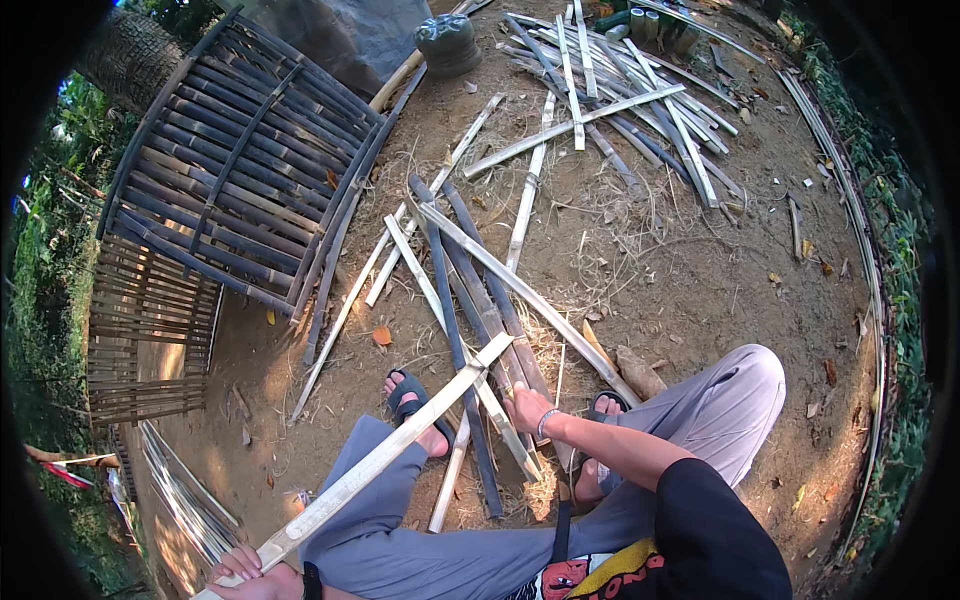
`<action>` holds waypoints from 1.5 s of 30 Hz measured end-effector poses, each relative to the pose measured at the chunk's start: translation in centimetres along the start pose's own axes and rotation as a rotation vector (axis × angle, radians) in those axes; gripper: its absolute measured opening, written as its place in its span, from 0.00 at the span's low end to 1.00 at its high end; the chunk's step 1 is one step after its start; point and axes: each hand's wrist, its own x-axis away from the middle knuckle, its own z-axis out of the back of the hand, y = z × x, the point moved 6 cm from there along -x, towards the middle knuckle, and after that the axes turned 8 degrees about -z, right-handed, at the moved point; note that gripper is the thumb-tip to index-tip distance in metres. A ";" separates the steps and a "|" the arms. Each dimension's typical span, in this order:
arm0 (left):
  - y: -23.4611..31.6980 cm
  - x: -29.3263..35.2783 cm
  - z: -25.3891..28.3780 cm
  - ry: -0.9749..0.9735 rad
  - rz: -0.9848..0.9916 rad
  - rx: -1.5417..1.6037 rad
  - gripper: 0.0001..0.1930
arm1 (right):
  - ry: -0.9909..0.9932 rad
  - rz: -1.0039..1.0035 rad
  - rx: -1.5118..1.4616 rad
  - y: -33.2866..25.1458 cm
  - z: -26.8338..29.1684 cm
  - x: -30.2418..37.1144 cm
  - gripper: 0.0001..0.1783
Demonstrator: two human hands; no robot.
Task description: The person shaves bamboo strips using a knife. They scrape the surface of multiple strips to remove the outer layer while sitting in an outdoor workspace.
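A long pale bamboo strip (400,443) slants from the lower left up toward the middle, its far end lying over other pieces. My left hand (245,572) is closed around its near end. Between my knees, my right hand (530,410) is curled beside the lower end of a wide dark split bamboo piece (490,325); its fingers are partly hidden, so what it grips is unclear. Under the pale strip lies a narrow dark bamboo slat (445,290). Below my right hand, a thin blade-like tool with a dark handle (562,520) lies against my leg.
A bamboo slat panel (240,160) leans at the far left, above a lighter bamboo lattice (150,330). Split bamboo lies heaped (640,110) at the back, near a dark plastic container (447,45). Long strips (190,500) lie at left; bamboo shavings (640,230) litter the dirt.
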 end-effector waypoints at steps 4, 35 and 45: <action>-0.4 -0.1 1.2 0.131 -0.052 -0.125 0.27 | 0.013 -0.044 0.004 -0.8 1.2 -0.9 0.22; -1.8 -0.4 0.9 0.128 -0.035 -0.165 0.27 | -0.072 -0.110 0.115 2.7 2.5 -6.3 0.21; -1.5 0.8 -0.9 0.141 -0.018 -0.130 0.26 | -0.069 -0.162 0.199 5.2 4.7 -9.3 0.22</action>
